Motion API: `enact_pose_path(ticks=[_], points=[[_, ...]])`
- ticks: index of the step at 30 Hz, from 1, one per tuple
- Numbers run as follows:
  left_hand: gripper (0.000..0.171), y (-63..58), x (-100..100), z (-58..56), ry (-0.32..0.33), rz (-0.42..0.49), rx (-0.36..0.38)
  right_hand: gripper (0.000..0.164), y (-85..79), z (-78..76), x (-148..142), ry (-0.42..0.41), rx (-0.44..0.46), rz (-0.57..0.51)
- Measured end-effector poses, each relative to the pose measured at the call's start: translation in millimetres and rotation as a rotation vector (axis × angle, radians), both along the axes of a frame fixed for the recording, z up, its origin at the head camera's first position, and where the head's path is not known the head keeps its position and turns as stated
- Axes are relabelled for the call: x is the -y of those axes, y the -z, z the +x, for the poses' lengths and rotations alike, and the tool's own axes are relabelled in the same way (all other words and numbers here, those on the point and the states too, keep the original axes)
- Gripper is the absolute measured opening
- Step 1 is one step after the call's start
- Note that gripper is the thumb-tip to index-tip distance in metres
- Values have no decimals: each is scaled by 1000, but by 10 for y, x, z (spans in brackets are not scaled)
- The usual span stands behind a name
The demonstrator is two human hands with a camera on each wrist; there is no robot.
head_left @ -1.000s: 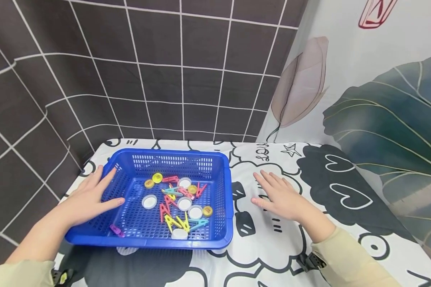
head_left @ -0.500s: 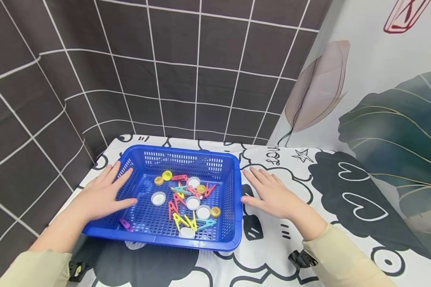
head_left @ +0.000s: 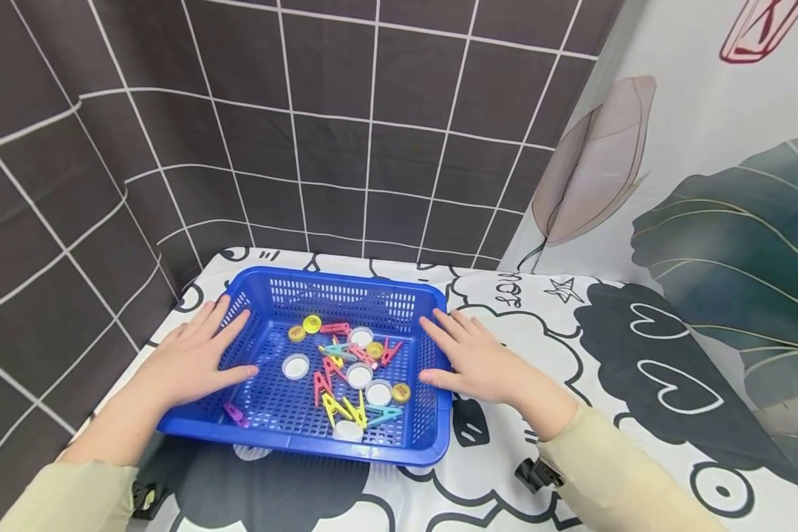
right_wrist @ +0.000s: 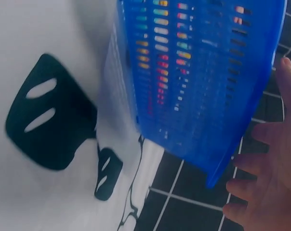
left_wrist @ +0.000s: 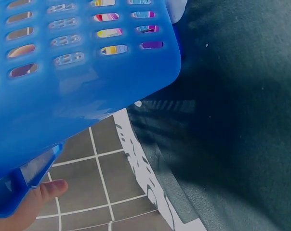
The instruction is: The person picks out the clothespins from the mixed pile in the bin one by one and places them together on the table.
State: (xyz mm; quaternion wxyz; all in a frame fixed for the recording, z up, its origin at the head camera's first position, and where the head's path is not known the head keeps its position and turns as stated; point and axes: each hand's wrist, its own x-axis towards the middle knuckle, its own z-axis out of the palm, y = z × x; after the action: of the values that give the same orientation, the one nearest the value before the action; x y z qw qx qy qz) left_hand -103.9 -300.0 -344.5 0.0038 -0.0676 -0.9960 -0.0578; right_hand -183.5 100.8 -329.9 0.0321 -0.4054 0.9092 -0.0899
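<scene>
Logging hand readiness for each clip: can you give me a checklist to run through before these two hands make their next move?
1. Left hand at the left side of the basket: ok, at the rim.
2. Right hand at the opposite side: ok, at the right rim.
3. Fingers curled in a firm grip: not ok, both hands look spread.
4. Right hand pressing on the rim: cannot tell; contact isn't clear.
5. Basket upright: ok.
6. Visible clothespins and round caps inside the basket: ok, including the purple clothespin near the front-left corner.
</scene>
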Motion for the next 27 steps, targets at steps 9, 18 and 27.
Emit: enact_pose_path(ticks=[9,18,27], points=[[92,12,-10,3,-6,-39,-7,81,-11,-2,274,-84,4,20],[90,14,-35,-9,-5,-49,-15,82,-40,-21,522,-134,40,68],[86,30,-33,-2,8,-55,-46,85,2,-49,724,-173,92,98]])
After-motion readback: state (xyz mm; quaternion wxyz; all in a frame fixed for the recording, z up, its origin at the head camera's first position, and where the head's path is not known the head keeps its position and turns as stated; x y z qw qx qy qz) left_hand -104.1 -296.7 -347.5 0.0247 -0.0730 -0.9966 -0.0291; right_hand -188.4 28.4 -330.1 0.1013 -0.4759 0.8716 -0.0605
